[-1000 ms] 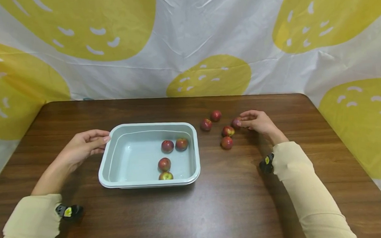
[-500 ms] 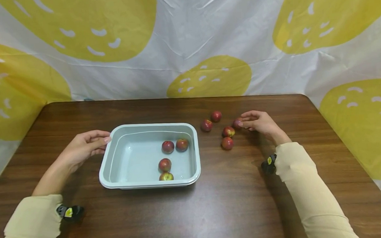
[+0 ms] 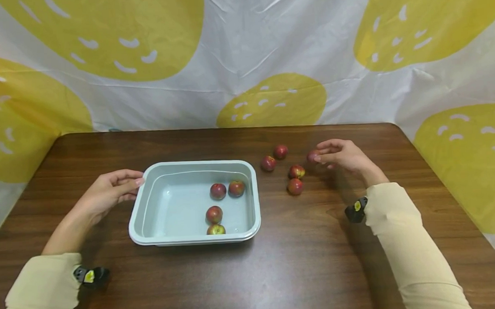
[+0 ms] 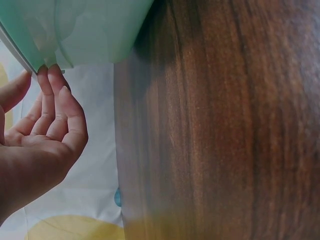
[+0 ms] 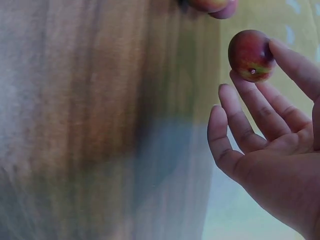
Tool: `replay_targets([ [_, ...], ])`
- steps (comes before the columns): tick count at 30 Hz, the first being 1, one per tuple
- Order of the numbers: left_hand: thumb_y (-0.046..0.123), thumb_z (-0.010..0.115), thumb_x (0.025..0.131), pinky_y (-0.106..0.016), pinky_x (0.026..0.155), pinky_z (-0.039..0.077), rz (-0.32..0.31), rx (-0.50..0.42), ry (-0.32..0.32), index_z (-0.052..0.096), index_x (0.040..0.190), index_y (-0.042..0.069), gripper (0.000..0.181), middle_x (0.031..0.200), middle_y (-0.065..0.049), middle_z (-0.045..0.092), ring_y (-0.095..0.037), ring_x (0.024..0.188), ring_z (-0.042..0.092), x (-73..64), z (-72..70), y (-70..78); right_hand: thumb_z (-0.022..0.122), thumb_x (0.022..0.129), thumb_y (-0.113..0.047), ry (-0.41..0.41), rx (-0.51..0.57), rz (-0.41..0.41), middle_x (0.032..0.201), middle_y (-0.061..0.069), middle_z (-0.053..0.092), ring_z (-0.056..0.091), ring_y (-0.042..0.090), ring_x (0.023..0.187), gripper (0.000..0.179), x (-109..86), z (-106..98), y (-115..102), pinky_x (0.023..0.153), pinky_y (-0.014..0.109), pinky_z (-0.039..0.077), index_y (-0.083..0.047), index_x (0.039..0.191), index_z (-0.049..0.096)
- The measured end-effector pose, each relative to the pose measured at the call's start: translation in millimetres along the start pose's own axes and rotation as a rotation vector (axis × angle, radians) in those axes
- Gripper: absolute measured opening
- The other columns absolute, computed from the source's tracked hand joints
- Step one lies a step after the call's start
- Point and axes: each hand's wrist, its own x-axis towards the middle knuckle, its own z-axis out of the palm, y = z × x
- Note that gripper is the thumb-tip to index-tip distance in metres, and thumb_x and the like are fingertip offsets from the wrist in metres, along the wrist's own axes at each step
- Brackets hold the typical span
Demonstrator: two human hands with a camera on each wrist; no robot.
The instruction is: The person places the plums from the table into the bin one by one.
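My left hand [image 3: 110, 190] pinches the left rim of a pale grey-green plastic basin [image 3: 195, 239], thumb above and fingertips under it; in the left wrist view, the fingertips press the basin's outer wall [image 4: 95, 35]. Several small red fruits, plums by their look, lie in the basin's right half, one plum [image 3: 214, 214] near the middle and a yellow-green one [image 3: 215, 229] at the front wall. Right of the basin, my right hand [image 3: 343, 156] holds a red plum [image 5: 251, 56] between thumb and fingertips, seemingly just off the table.
Several loose plums sit between the basin and my right hand, among them a front plum [image 3: 295, 186] and a back plum [image 3: 280, 151]. Brown wood-grain table [image 3: 302, 262] lies underneath. A white cloth with yellow shapes [image 3: 270, 100] hangs behind the table's far edge.
My right hand has drawn the plum away from its neighbour, to the right and slightly up. The left hand and the basin have stayed in place.
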Motion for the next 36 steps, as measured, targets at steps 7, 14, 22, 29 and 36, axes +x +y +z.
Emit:
replay_targets([
  [7,0.017,0.056,0.092,-0.024,0.070,0.052,-0.001,-0.003,0.004,0.041,0.121,-0.017,0.047,0.087,0.011,0.062,-0.007,0.078,0.060,-0.3,0.2,-0.4,0.070,0.082,-0.023,-0.014,-0.016,-0.020,0.106,0.003,0.061,0.058,0.009,0.088,0.057,-4.3,-5,-15,0.078,0.040,0.049,0.002,0.127,0.045],
  [14,0.018,0.056,0.092,-0.025,0.070,0.052,-0.006,0.013,0.002,0.040,0.122,-0.017,0.049,0.086,0.010,0.063,-0.006,0.079,0.060,-0.6,1.1,1.4,0.069,0.082,-0.018,-0.001,-0.008,-0.062,0.110,0.008,0.061,0.060,0.010,0.090,0.052,-7.9,-7,-34,0.075,0.036,0.050,0.002,0.125,0.048],
  [22,0.018,0.056,0.092,-0.024,0.070,0.052,-0.004,0.009,0.005,0.040,0.122,-0.017,0.049,0.086,0.011,0.063,-0.006,0.079,0.060,-1.6,0.9,2.2,0.070,0.082,-0.018,-0.018,-0.004,-0.089,0.110,0.008,0.062,0.060,0.011,0.091,0.050,-11.4,-4,-54,0.073,0.029,0.050,0.000,0.124,0.049],
  [29,0.018,0.057,0.092,-0.024,0.070,0.052,-0.006,0.007,0.004,0.040,0.122,-0.017,0.049,0.086,0.011,0.063,-0.006,0.079,0.060,-1.1,0.5,1.6,0.069,0.082,-0.012,-0.020,0.015,-0.118,0.105,0.007,0.064,0.062,0.012,0.088,0.047,-13.5,-2,-66,0.072,0.028,0.051,0.002,0.123,0.049],
  [36,0.018,0.057,0.091,-0.024,0.070,0.052,-0.009,0.000,0.004,0.040,0.122,-0.017,0.049,0.086,0.011,0.063,-0.006,0.078,0.060,-1.1,0.6,2.0,0.070,0.081,-0.011,-0.014,0.017,-0.146,0.100,0.003,0.066,0.062,0.012,0.089,0.046,-18.2,2,-77,0.073,0.028,0.050,0.003,0.120,0.051],
])
